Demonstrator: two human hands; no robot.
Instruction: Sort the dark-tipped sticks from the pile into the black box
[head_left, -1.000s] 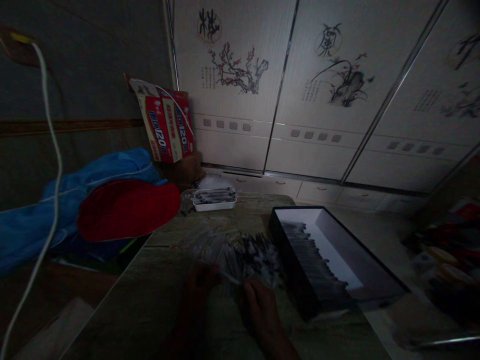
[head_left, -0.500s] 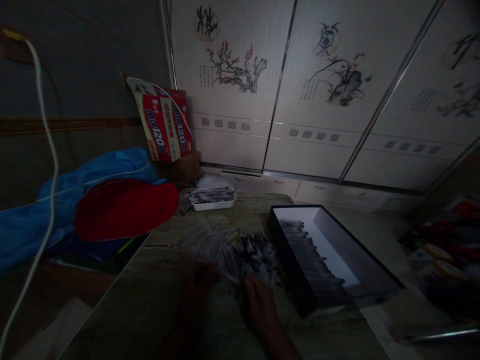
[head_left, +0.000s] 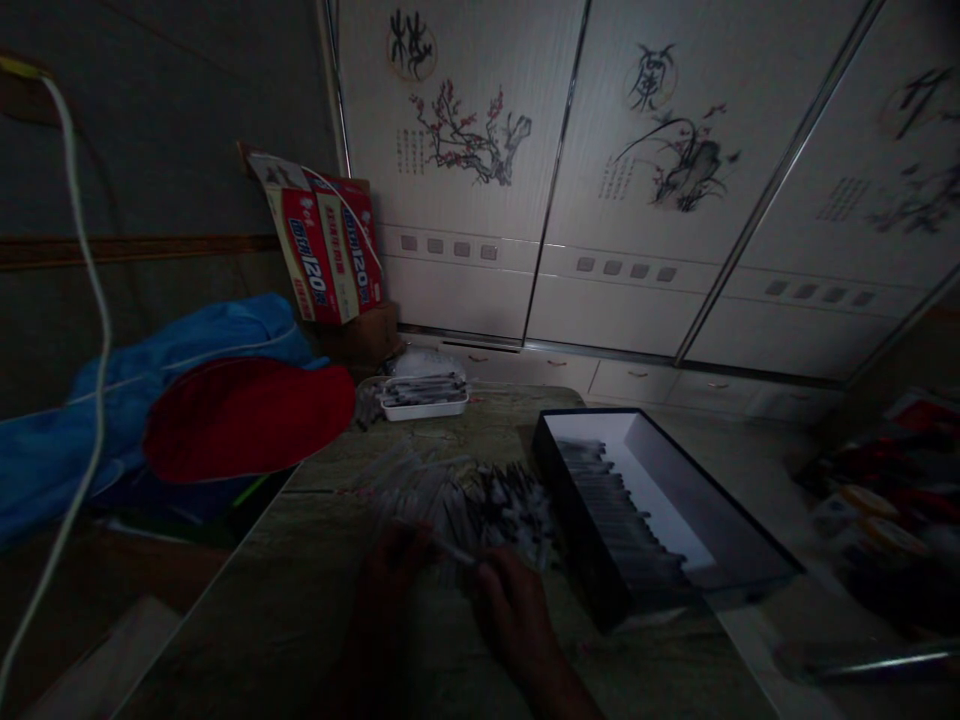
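The scene is very dim. Both hands rest at the near edge of a loose pile of thin pen-like sticks [head_left: 480, 500] on the table [head_left: 300, 610]. My left hand [head_left: 394, 565] and my right hand [head_left: 510, 610] have curled fingers and pinch one thin stick [head_left: 450, 550] between them. Right of the pile lies an open black box [head_left: 742, 545] with a white inside; a row of the same sticks [head_left: 622, 510] is laid along its left side.
A small white tray [head_left: 424, 405] with more sticks stands at the table's far edge. Left of the table lie a red cushion [head_left: 247, 415] and blue cloth [head_left: 45, 450]. A red carton [head_left: 326, 250] leans on the wall. A white cable [head_left: 82, 300] hangs at left.
The view has drifted slightly; my hands stay at the pile with the same thin stick between them. Nothing else has moved.
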